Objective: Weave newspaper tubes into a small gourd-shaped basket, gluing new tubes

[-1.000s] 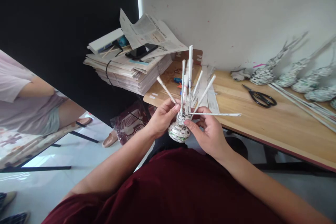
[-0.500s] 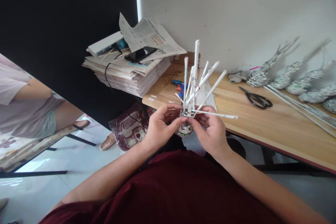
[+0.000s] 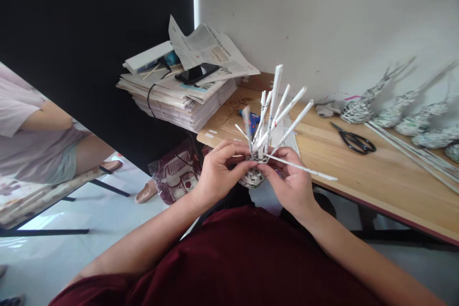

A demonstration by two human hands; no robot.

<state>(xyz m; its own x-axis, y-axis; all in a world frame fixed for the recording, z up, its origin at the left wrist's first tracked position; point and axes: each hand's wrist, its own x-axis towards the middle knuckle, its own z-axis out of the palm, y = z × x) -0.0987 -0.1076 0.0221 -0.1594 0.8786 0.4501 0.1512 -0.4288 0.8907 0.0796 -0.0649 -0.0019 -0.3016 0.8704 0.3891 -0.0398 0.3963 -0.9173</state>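
Between my two hands is a small woven paper basket, rounded below, with several rolled paper sticks rising from its rim. My left hand grips its left side, thumb on the near rim and fingers behind. On the right side my right hand pinches the rim, its thumb close to the left thumb. One paper stick lies out to the right across the right hand's fingers. The far side of the basket is hidden by the sticks and fingers.
On the wooden table are black-handled scissors, a blue glue gun, loose paper sticks and several woven paper pieces. A newspaper stack holds a phone. A seated person is at left.
The stick at the right has swung lower and toward me. An upright stick on the left of the rim is blurred with motion. Both hands keep their hold, and the view has shifted slightly.
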